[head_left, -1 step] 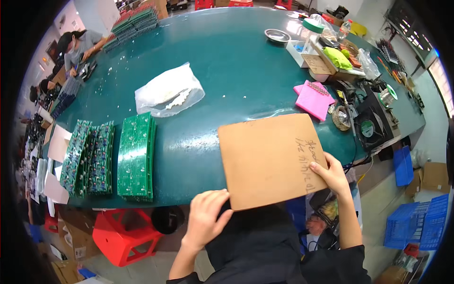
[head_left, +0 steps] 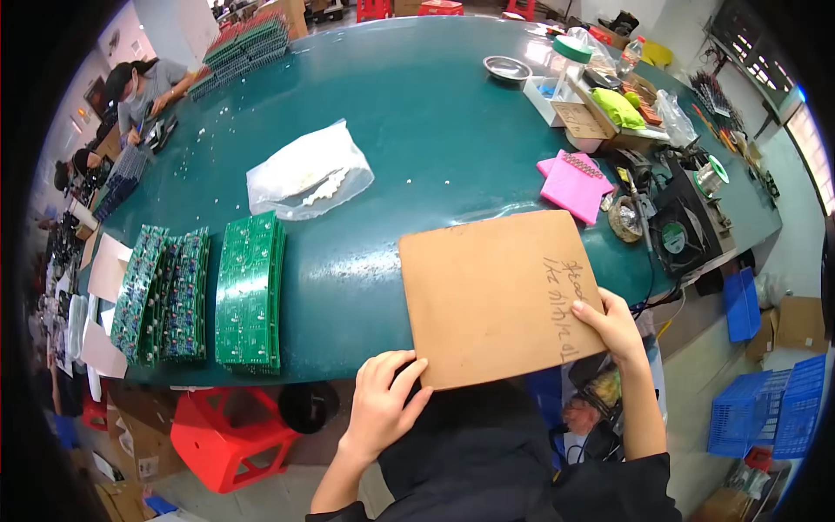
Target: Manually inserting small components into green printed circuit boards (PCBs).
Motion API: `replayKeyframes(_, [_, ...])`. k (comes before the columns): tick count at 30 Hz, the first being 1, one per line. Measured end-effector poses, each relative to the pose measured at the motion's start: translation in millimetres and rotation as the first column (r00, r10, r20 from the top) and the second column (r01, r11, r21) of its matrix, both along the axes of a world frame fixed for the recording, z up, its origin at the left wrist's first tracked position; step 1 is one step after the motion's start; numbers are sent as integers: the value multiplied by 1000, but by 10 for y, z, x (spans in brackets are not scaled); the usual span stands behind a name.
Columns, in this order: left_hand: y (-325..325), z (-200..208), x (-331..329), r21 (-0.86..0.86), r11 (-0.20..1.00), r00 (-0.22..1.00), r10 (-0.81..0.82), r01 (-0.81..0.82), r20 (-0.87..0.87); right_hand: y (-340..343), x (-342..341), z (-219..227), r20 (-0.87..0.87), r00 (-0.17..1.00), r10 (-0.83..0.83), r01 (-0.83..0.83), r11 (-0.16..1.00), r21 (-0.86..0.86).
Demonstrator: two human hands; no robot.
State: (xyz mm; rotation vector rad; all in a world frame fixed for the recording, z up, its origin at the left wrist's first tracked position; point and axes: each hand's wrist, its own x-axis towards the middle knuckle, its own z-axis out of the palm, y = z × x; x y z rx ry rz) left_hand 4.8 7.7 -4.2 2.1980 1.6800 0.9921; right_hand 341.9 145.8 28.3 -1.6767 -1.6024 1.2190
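A flat brown cardboard sheet (head_left: 491,300), handwritten on its right part, is tilted over the near edge of the green table (head_left: 417,96). My right hand (head_left: 616,329) grips its right edge, thumb on top and the other fingers hidden beneath. At its lower left corner is my left hand (head_left: 383,404), with bent fingers against the left edge and the thumb by the bottom edge. To the left stands a stack of green circuit boards (head_left: 248,296), beside rows of boards with parts on them (head_left: 165,300).
An open plastic bag of white pieces (head_left: 309,170) lies mid-table. Pink foam pieces (head_left: 574,187), a solder spool (head_left: 711,177) and a cluttered box (head_left: 622,126) occupy the right. A red stool (head_left: 230,439) stands below the near edge. Another person (head_left: 152,91) works at the far left.
The view has shifted very slightly. My left fingertips now lap a little over the cardboard's left edge; my right hand keeps its hold.
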Motion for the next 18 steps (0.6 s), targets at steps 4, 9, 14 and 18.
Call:
replayKeyframes(4, [-79,-25,14,-46,999,997,-8,12,72,-258,10,194,-443,894,-62,35,997,-69])
replayKeyframes(9, [-38,71,-20,-10,994,975,111,-111,191,-388,703,493,-541,833,-112,327,890,319])
replayKeyframes(14, [54,237,-112,67,986,975,138,-152,174,-1081,2100,297,-944,257,-209,909,383,162])
replayKeyframes(18, [41,444,-385,67,974,975,214,-218,65,-1660,3068,-1291,-930,64,-363,989,145,12])
